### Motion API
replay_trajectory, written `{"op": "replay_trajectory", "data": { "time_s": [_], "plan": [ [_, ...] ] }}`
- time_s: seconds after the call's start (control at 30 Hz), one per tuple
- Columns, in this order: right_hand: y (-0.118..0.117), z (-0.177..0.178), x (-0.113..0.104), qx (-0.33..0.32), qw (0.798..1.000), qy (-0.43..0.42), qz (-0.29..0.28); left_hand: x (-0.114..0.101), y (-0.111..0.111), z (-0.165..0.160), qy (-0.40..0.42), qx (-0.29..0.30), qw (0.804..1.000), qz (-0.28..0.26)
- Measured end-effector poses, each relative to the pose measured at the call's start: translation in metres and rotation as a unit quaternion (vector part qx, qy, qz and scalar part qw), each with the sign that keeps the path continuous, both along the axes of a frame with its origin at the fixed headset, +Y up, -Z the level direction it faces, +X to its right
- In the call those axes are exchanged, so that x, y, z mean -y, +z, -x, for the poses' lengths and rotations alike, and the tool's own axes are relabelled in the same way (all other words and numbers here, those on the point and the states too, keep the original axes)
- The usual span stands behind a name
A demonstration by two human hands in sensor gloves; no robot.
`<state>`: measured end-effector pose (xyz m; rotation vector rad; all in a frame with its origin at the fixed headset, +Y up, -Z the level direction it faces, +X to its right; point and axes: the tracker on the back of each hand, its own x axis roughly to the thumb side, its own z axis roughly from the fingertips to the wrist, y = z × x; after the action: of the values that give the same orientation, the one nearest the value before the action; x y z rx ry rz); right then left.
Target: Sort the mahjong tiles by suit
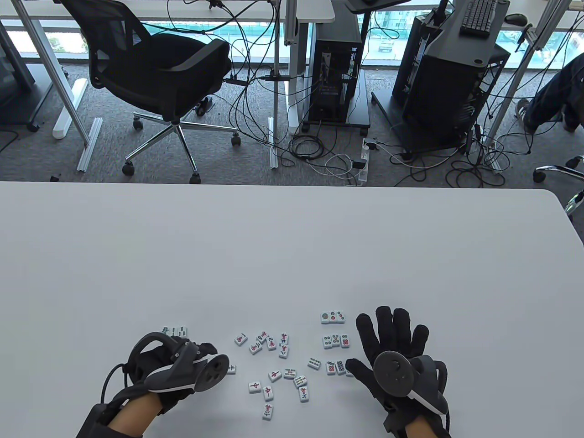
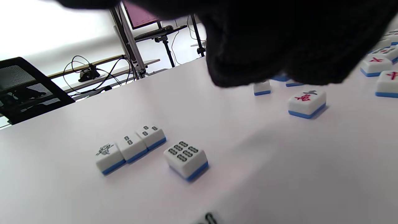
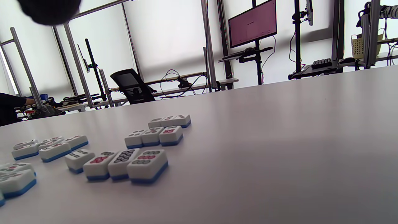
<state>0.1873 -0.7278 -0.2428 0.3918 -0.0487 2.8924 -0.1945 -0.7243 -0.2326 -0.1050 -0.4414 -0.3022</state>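
Observation:
Small white mahjong tiles with blue backs lie face up near the table's front edge. A row of bamboo tiles (image 1: 174,331) sits far left, and a six-bamboo tile (image 2: 186,158) stands just beside that row (image 2: 130,146). Character tiles (image 1: 269,342) cluster in the middle, with mixed loose tiles (image 1: 283,385) below them. Three rows of circle tiles (image 1: 336,341) are on the right. My left hand (image 1: 200,353) hovers right of the bamboo row, fingers (image 2: 248,68) loosely curled and holding nothing. My right hand (image 1: 390,340) lies spread flat right of the circle rows, thumb beside the nearest row (image 3: 124,161).
The white table (image 1: 292,246) stretches far beyond the tiles. Behind it, on the floor, stand an office chair (image 1: 159,77), computer towers (image 1: 335,77) and tangled cables. One tile (image 1: 231,368) lies right next to the left hand's tracker.

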Motion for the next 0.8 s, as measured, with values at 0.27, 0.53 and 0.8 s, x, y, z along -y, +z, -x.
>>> {"op": "replay_trajectory", "data": {
  "time_s": [0.27, 0.53, 0.8],
  "plan": [
    [0.001, 0.002, 0.0, -0.004, 1.0, 0.005, 0.0, 0.024, 0.01, 0.019, -0.033, -0.034, 0.999, 0.016],
    [0.001, 0.003, 0.0, -0.004, 1.0, 0.004, 0.0, 0.036, 0.006, 0.024, -0.06, -0.045, 0.997, 0.033],
    [0.001, 0.001, 0.0, -0.001, 1.0, -0.003, 0.0, 0.013, 0.002, -0.004, -0.043, -0.008, 0.999, 0.023]
  ]
}}
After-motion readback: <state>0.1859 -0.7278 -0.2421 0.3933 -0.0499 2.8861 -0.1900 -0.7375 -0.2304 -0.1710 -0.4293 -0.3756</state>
